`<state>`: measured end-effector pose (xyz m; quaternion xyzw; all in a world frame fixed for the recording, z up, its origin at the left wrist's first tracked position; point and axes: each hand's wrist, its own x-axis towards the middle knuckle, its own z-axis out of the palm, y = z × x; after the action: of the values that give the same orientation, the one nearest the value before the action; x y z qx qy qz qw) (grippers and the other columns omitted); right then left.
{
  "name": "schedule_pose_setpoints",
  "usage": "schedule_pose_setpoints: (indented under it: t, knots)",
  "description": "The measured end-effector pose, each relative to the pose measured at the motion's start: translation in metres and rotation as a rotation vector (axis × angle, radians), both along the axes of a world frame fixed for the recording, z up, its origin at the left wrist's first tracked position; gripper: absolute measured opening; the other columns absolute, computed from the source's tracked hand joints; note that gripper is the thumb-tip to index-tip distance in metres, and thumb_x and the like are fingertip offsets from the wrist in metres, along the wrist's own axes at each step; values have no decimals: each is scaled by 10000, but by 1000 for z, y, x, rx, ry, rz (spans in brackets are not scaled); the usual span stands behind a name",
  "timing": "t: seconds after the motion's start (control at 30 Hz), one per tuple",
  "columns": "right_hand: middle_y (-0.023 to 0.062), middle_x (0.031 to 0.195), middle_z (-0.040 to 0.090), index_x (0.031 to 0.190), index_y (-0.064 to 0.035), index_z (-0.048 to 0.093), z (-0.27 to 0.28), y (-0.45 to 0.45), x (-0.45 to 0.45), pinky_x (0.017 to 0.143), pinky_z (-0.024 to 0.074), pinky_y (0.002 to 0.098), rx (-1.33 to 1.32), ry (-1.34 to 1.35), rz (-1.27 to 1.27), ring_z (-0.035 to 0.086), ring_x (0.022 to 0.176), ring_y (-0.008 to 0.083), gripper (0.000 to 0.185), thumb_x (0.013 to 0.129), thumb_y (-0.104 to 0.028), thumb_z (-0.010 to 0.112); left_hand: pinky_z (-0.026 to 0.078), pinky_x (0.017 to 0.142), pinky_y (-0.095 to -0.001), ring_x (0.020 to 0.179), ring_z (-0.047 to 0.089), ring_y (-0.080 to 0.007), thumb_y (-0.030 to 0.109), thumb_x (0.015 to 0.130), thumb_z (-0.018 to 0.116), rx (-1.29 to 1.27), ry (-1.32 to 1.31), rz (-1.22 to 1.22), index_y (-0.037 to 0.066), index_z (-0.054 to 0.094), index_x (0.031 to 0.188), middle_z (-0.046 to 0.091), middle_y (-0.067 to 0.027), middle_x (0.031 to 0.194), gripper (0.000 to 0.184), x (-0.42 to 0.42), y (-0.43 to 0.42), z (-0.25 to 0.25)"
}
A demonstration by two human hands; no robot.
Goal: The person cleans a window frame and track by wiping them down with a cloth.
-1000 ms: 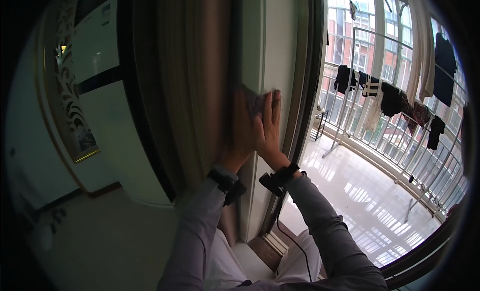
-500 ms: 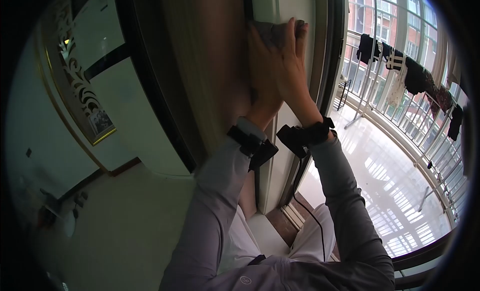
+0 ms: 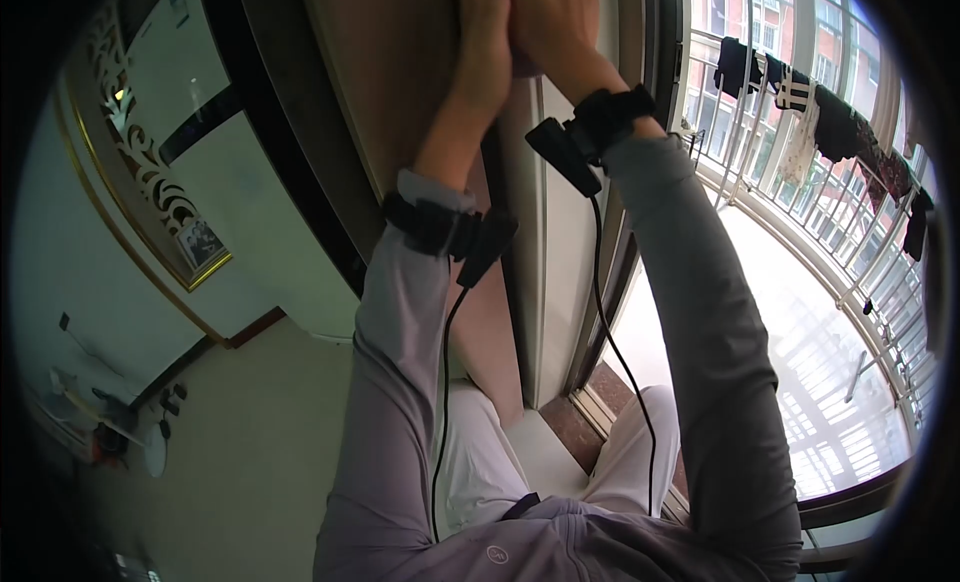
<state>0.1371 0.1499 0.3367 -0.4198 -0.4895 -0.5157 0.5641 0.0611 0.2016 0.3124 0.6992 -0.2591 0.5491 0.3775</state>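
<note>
My left hand [image 3: 484, 47] is raised to the top edge of the view, beside the pale door frame [image 3: 555, 272]. Right next to it, my right hand [image 3: 560, 27] reaches up against the same frame. The fingertips of both hands are cut off by the view's edge, and no cloth shows between them now. Black bands with cables, one on the left wrist [image 3: 435, 225] and one on the right wrist [image 3: 605, 124], sit over grey sleeves.
Right, beyond the doorway, clothes [image 3: 840, 127] hang on a rack before barred windows. Left are a white cabinet [image 3: 270, 222], a gold-edged decorative panel [image 3: 212, 269] and small items on the floor [image 3: 155, 447]. A brown curtain or panel [image 3: 400, 92] stands beside the frame.
Both hands have moved up along the door frame to the top of the view. The grey cloth seen under them earlier is out of sight. The view has shifted.
</note>
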Motion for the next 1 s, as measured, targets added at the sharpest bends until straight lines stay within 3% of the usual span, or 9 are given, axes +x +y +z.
schedule_pose_setpoints:
  t: [0.07,0.13,0.2,0.23,0.33,0.5,0.6,0.9,1.0]
  knots:
    - [236,1502,230,1474,-41,203,-21,1,1,1144,197,427,-23,-11,-66,221,1383,399,579,991,-296,394,110,1147,-375,1419,108,-325,353,1016,287,107,-110,320,-2,141,1482,111,-184,1541,604,13,-2,-31]
    - [206,1498,269,1408,-47,358,-38,-5,1,1124,255,421,6,-73,14,270,1380,350,469,980,-227,430,55,1159,-391,1435,47,-346,386,1017,271,202,-205,658,-24,132,1476,90,-216,1542,631,17,-7,-54]
    - [201,1480,316,1337,-44,473,-49,-8,10,1108,292,415,48,-195,235,311,1369,328,392,967,-172,450,70,1158,-402,1427,66,-370,361,1019,263,203,-156,757,-37,137,1469,106,-240,1531,614,14,-15,-52]
    - [176,1429,412,1205,-34,590,-46,-22,1,1084,335,385,-25,-149,203,394,1326,312,297,938,-93,475,78,1158,-407,1423,76,-383,349,1021,260,205,-134,807,-44,139,1465,113,-252,1525,605,11,-20,-45]
    - [161,1367,493,1164,-36,615,-34,-19,-2,1070,350,367,-42,-97,394,452,1282,312,278,920,-79,489,96,1155,-415,1413,104,-395,332,1021,264,221,-103,745,-50,139,1461,135,-264,1513,596,6,-20,-19]
    - [187,1328,519,1129,-19,630,3,-13,3,1042,373,327,35,-204,357,473,1260,317,279,893,-17,481,86,1156,-423,1411,104,-400,331,1018,258,314,-244,661,-63,148,1453,139,-268,1510,597,11,-9,13]
    - [195,1340,506,1157,-30,627,3,-4,8,1058,353,366,81,-247,352,459,1264,349,294,899,-47,488,80,1156,-428,1410,104,-403,331,1016,254,347,-308,664,-71,154,1448,141,-271,1508,598,14,-1,11]
    - [206,1462,346,1370,-85,457,-24,-6,19,1115,228,482,11,-239,63,316,1344,399,515,879,-213,547,78,1157,-442,1401,123,-420,324,1007,274,438,-344,627,-97,181,1427,161,-289,1494,602,18,7,-12]
    - [191,1477,318,1372,-66,436,-2,-13,26,1115,222,498,36,-463,-311,276,1363,405,547,865,-232,556,140,1149,-450,1365,195,-449,292,970,378,451,-408,731,-100,205,1410,215,-315,1456,614,21,-6,15]
